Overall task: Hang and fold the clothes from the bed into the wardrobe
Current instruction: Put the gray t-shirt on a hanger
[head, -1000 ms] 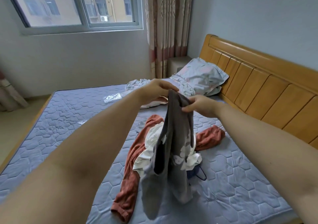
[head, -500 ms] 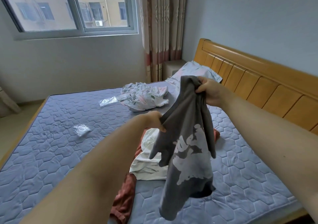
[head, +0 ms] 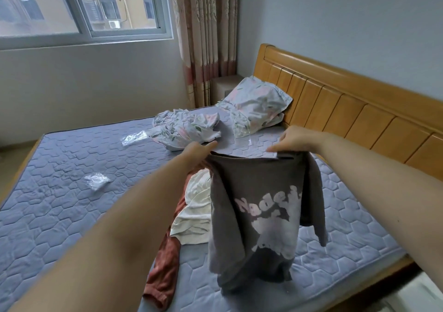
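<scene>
While both arms reach forward, left hand (head: 200,149) pinching grey shirt (head: 259,203) edge, right hand (head: 296,141) likewise

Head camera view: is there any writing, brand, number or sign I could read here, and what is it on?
"Nade", followed by letters too creased and blurred to be sure of: pale print on the grey T-shirt, which the left hand and right hand hold up by its top edge.
Clear plastic bag on the mattress: any print is too blurred to read.
Nothing else readable.
</scene>
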`<state>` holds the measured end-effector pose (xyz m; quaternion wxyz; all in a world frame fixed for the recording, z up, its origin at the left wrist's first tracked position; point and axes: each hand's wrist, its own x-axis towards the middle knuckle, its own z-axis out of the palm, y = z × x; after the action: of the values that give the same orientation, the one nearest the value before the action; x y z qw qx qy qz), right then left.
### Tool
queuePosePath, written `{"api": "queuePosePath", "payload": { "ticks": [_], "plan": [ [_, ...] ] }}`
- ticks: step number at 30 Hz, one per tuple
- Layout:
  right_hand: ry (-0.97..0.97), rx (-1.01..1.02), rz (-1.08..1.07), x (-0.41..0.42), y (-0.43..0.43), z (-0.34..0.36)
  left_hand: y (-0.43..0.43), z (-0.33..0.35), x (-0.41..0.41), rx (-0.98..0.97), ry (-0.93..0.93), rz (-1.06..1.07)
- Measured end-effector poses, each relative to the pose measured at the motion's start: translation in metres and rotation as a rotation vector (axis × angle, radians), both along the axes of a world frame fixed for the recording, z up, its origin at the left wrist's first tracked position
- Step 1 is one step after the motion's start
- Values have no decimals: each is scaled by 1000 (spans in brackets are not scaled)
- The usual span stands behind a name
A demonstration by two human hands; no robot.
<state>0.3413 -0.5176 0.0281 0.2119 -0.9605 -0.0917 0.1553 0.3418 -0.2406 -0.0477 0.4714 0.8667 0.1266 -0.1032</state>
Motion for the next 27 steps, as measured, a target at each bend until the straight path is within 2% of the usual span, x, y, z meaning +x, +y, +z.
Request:
{"api": "queuePosePath", "payload": {
  "ticks": [2, 5, 9, 12, 14, 16, 19, 22, 24, 27],
  "plan": [
    [16, -272, 44, 1, -2, -8, -6, 2, 2, 269, -181, 39],
    [90, -448, 81, -5, 3, -11, -17, 7, 2, 397, -248, 2],
    [211, -335, 79, -12, 5, -8, -21, 20, -2, 662, -391, -119],
    [139, -313, 77, -10, 6, -6, -26, 38, 1, 865, -499, -250],
    [99, -309, 52, -8, 9, -2, -31, 51, 3, 967, -484, -268],
    [-21, -347, 5, -4, 14, 2, -34, 60, 3, 1039, -444, -273],
    [-332, -348, -133, 2, 9, 1, -24, 62, 2, 918, -342, -124],
    [-429, -372, -228, 3, -13, -5, -2, 64, 7, 649, -256, 76],
    [-394, -298, -283, 4, -21, -8, 0, 67, 6, 619, -258, 48],
    [-340, -59, -228, 2, 4, -10, -23, 73, -3, 607, -344, -164]
  ]
}}
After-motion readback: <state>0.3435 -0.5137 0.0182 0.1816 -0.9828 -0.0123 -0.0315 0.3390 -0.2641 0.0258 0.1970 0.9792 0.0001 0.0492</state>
